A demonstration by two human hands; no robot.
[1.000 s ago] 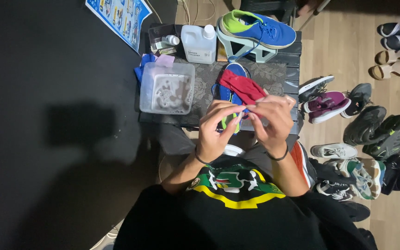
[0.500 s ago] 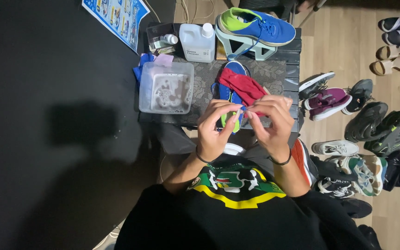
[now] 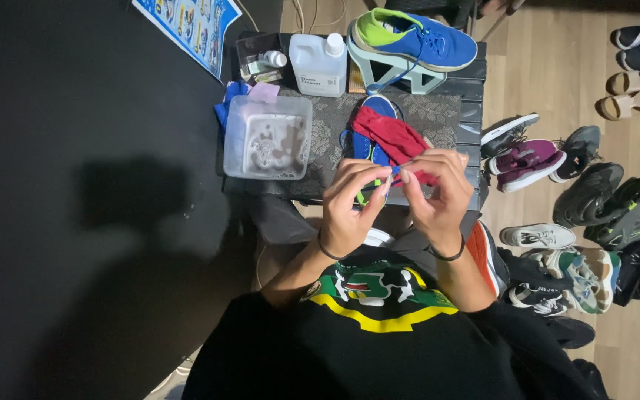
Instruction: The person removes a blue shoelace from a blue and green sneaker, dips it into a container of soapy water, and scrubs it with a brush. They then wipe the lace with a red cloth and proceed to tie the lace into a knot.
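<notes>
Blue shoelace (image 3: 395, 172) pinched right between my fingertips, just above the near edge of the small dark table (image 3: 468, 111), over the blue shoe (image 3: 368, 144) lying flat there. My left hand (image 3: 353, 204) is curled in, thumb and forefinger closed on the lace end; my right hand (image 3: 438, 192) mirrors it, fingers bent and nipped onto the same lace from the other side, the two hands almost touching at the tips. A dark band sits on each wrist. How much lace runs below my fingers I can't tell, my hands cover it. Draped across the shoe is a red cloth (image 3: 394, 137), reaching toward my right hand. Left of the shoe sits a clear plastic tub (image 3: 267, 137) with murky water, and both rest on a patterned grey mat (image 3: 438, 111). Behind the tub, a blue rag (image 3: 227, 107) and a white cleaner bottle (image 3: 318, 63), with a small white bottle (image 3: 274, 58) beside it. At the far edge the second blue sneaker (image 3: 416, 37), lime at the heel, is propped on a pale green stand (image 3: 390, 70). Off to my right, on the wooden floor (image 3: 557, 67), a scatter of other shoes: a maroon sneaker (image 3: 531, 163), dark ones, white ones, sandals (image 3: 638, 74) further out.
</notes>
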